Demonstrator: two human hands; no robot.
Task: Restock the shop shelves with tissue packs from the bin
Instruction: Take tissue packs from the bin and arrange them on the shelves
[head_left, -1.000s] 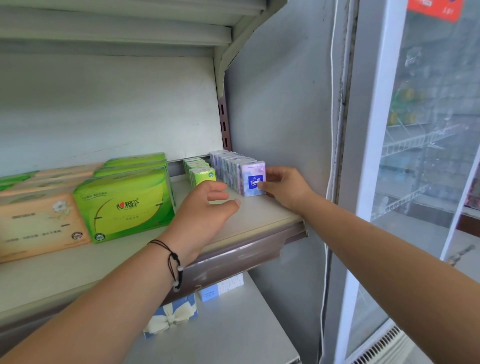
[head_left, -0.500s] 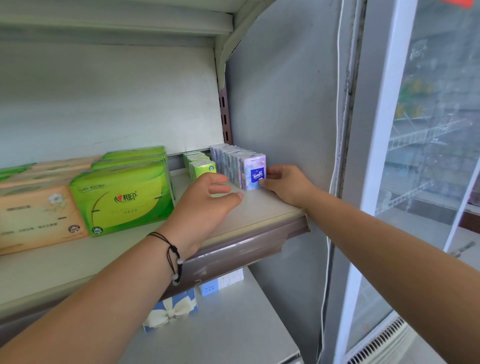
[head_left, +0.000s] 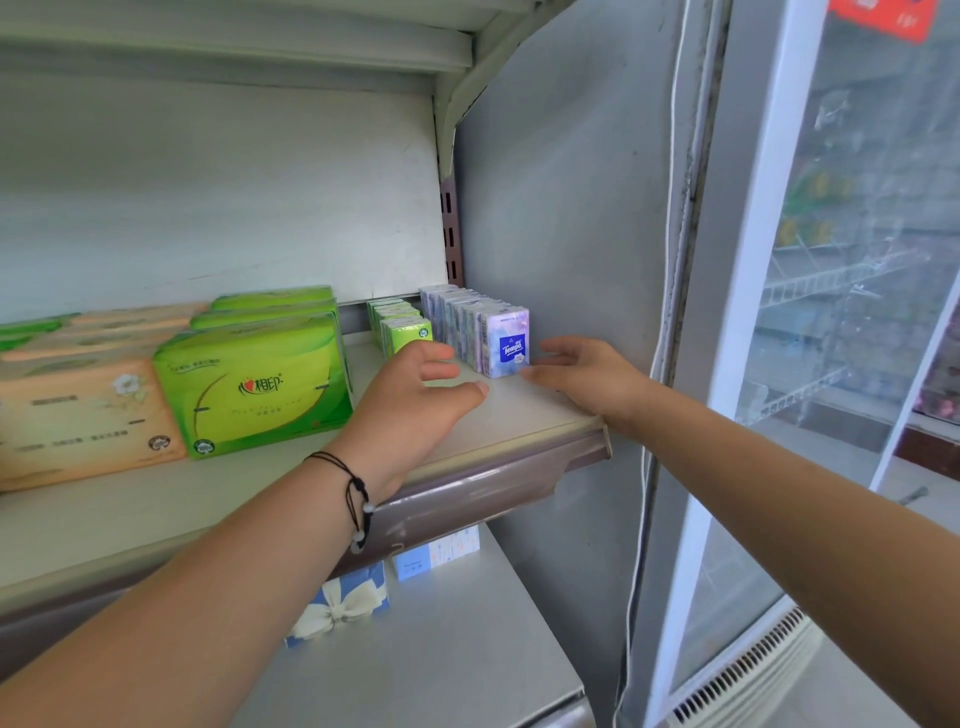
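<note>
Standing in a row against the grey side wall (head_left: 561, 218), the purple pocket tissue packs (head_left: 505, 340) sit at the right end of the shelf (head_left: 519, 415), with a shorter row of small green packs (head_left: 405, 332) just beside them and large green (head_left: 254, 384) and orange (head_left: 78, 415) tissue packs further left. The left hand (head_left: 415, 400) hovers with fingers loosely spread and holds nothing; the right hand (head_left: 587, 374) lies open, fingertips near the front purple pack. Below, a bow-printed box (head_left: 343, 605) rests on a lower shelf (head_left: 441, 649), and a glass-door cooler (head_left: 857, 312) stands right.
</note>
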